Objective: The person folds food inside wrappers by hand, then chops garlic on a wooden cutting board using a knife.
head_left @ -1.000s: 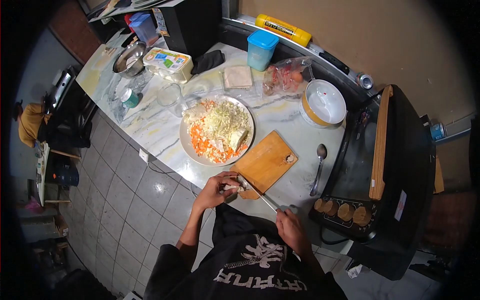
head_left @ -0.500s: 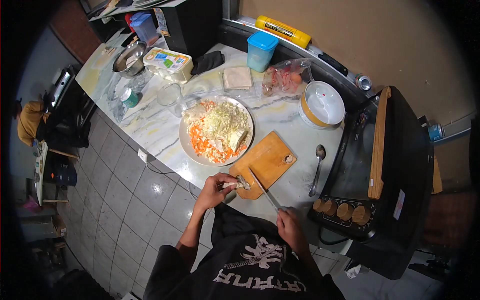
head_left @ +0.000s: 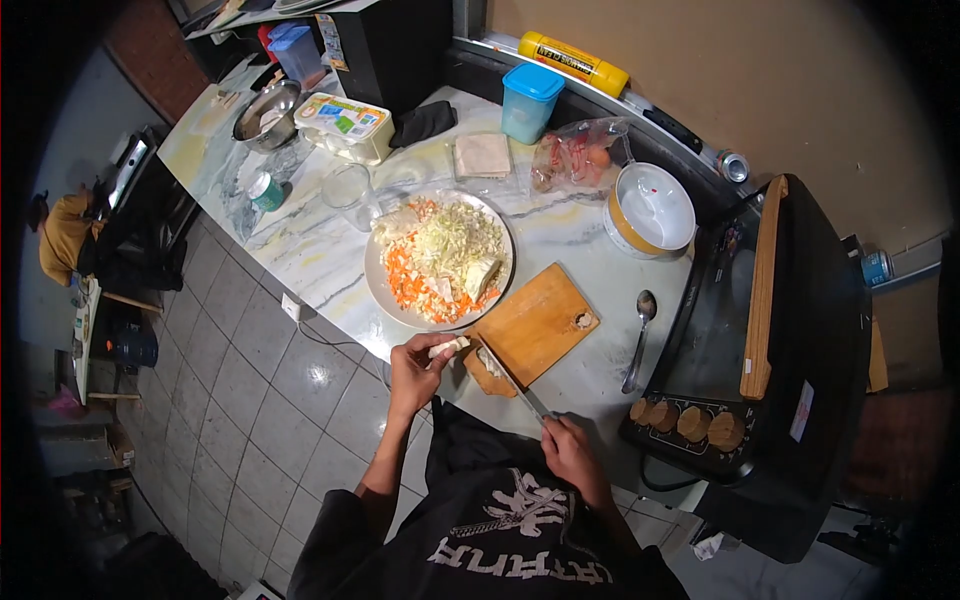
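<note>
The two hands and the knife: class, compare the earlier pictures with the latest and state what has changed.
The left hand has drawn leftward, off the cutting board, with its pale piece. The knife swung right, then back left over the board's near end. Nothing was let go: the right hand keeps the knife. Plate and spoon stayed put.

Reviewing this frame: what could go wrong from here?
The left hand, pinching a pale piece, is close to the knife in the right hand; a slip might nick its fingers.
The chopped vegetables are heaped on the plate; a bump could spill some.
The board lies near the counter's edge, so scraps may fall.
</note>
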Motion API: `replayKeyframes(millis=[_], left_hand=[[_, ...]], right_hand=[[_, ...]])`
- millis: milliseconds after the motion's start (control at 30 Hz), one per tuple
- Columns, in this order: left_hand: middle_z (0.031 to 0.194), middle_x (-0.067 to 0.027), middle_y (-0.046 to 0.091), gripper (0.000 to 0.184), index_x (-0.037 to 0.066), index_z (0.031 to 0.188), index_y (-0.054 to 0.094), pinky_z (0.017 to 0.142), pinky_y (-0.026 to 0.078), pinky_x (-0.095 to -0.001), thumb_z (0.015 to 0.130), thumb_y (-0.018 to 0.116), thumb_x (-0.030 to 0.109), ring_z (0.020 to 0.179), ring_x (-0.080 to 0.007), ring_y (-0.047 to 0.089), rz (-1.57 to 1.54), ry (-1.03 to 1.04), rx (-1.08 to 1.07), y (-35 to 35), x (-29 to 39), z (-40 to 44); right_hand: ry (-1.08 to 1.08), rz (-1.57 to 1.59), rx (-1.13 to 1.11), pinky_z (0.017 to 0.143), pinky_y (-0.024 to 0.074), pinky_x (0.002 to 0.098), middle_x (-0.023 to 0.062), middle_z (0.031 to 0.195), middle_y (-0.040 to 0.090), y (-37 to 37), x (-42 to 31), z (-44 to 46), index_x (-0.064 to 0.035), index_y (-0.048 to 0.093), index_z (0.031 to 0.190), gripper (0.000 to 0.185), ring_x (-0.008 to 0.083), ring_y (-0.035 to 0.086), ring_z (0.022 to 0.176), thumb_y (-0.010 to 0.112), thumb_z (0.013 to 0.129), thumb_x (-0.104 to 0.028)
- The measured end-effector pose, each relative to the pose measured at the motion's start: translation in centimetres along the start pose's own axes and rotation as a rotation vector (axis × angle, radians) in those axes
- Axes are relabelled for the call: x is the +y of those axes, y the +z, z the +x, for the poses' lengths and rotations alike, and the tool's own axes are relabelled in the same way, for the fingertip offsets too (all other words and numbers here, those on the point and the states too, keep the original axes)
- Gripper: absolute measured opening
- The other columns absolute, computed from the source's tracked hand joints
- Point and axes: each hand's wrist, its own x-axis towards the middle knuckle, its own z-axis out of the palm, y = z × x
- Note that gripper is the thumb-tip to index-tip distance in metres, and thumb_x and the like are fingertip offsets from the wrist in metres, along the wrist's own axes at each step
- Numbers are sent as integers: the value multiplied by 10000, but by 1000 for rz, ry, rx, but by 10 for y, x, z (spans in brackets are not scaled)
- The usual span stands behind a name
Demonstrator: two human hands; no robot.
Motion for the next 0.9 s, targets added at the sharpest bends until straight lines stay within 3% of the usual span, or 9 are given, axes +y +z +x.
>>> replayKeyframes(millis=[167,267,433,667,733,900], left_hand=[[971,-127,675,176,-63,1013,663,841,500,-274,839,639,-72,917,-173,644,39,19,50,6,4,-2],[944,-137,674,187,-56,1010,670,840,504,-278,834,620,-96,907,-188,647,121,119,64,16,6,-1],[966,-178,659,228,-7,988,687,752,510,-331,780,629,-80,864,-298,659,342,282,-39,37,13,9],[961,-173,646,215,-22,982,670,736,505,-363,783,610,-79,846,-334,644,404,357,-194,60,4,17],[963,-167,644,222,-20,986,668,753,503,-367,777,615,-75,861,-338,638,423,359,-202,63,4,17],[968,-137,646,235,-2,974,669,787,501,-377,745,646,-50,911,-325,618,528,447,-179,64,1,17]], right_hand=[[-45,-29,59,666,450,479,242,856,557,-4,-6,0,29,565,983,142,448,560,791,533,874,-55],[93,-26,88,677,447,483,241,854,556,-11,-10,5,30,559,984,137,447,558,804,519,891,-63],[107,-99,87,686,446,481,242,854,563,-9,-7,12,27,533,1023,153,450,560,815,507,922,-85],[110,-63,97,692,432,505,256,876,583,-6,-1,15,10,527,1025,184,460,558,824,464,962,-151],[231,24,-8,693,418,532,251,826,589,-11,-8,19,-7,516,1064,209,469,557,805,449,975,-185],[226,-84,44,690,405,555,258,786,584,-1,-3,14,-38,497,1120,240,486,549,777,462,977,-227]])
